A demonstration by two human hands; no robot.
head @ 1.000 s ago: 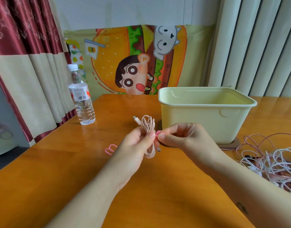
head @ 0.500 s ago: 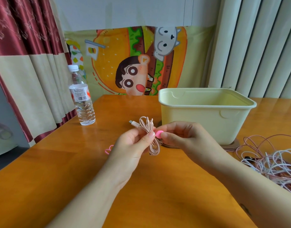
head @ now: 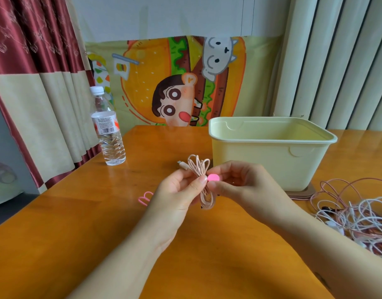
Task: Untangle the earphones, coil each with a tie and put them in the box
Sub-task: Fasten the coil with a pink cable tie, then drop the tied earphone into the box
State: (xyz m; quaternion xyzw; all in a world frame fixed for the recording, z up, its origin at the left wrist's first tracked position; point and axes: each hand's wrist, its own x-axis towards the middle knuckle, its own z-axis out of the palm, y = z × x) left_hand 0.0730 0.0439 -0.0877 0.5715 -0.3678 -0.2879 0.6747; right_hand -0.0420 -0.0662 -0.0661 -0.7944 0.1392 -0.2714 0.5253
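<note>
A coiled pink earphone cable [head: 199, 167] is held above the table, its loops fanning out at the top and hanging at the bottom. My left hand [head: 177, 193] grips the coil at its middle. My right hand [head: 237, 182] pinches a pink tie [head: 213, 177] against the coil's middle. The pale yellow box [head: 272, 156] stands open just behind my right hand. A tangle of pink and white earphones [head: 358, 210] lies on the table at the right. Another pink tie [head: 145, 197] lies on the table, partly hidden by my left hand.
A water bottle [head: 107, 128] stands at the table's left edge near the curtain. The box sits on a brown mat [head: 302, 192]. A cartoon cloth hangs behind the table [head: 78, 223].
Both hands lifted the coil slightly. The pink tie, barely visible a second ago, now shows as a round tab at the coil's middle between my fingertips.
</note>
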